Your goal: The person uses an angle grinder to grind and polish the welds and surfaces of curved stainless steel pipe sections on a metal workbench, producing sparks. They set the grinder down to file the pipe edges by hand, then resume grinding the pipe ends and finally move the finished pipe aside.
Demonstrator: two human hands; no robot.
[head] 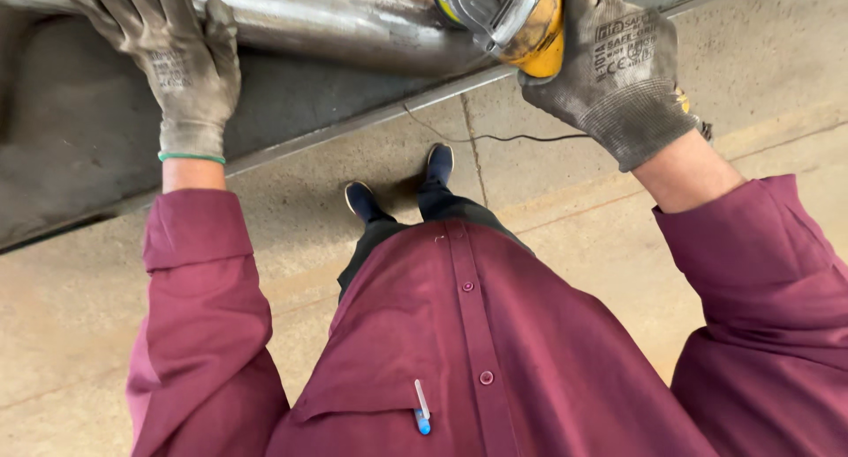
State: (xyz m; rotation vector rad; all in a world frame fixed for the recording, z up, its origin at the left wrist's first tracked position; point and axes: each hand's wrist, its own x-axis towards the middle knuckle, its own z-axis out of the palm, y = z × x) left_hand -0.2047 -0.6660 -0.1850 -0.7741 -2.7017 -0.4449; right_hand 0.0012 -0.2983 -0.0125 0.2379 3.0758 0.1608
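Above the feet, pipe (336, 20) runs left-right; left hand (172, 55) flat on it, right hand (609, 64) grips grinder (517, 20) w/ disc at pipe.

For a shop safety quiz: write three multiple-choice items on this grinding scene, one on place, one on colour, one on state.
1. Where does the left hand rest?
A. on the metal pipe
B. on the floor
C. in a pocket

2. What colour is the angle grinder body?
A. red
B. yellow
C. blue

3. What is the right hand doing?
A. hanging open
B. gripping the grinder
C. holding a pen

Answers: 1 A, the gloved palm lies on the pipe's top. 2 B, the housing under the glove is yellow. 3 B, the gloved fingers wrap around the tool's body.
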